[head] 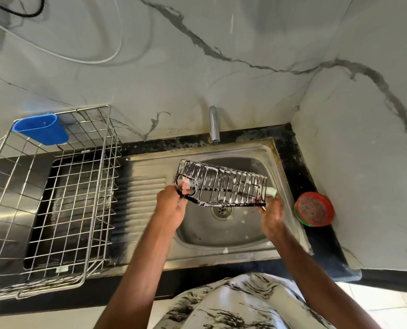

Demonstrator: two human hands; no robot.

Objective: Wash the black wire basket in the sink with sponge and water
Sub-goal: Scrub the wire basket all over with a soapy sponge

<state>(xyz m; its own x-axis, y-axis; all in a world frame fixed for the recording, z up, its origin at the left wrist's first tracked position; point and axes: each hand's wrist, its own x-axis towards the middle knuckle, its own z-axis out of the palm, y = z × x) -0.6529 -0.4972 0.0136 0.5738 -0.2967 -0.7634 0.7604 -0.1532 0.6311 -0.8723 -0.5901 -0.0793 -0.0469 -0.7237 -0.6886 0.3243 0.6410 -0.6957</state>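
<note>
The black wire basket (221, 186) is soapy and held over the sink (197, 236), its long side running left to right. The left hand (171, 205) grips its left end. The right hand (272, 210) holds a pale sponge (270, 191) against the right end, fingers curled. The tap (214, 125) is just behind.

under grip on black wire basket (221, 184): sink bowl (197, 236) open | beyond: tap (214, 125) close | left: drainboard (138, 193) free, steel dish rack (74, 198) past it | right: red dish (314, 209), wall (364, 162) near
</note>
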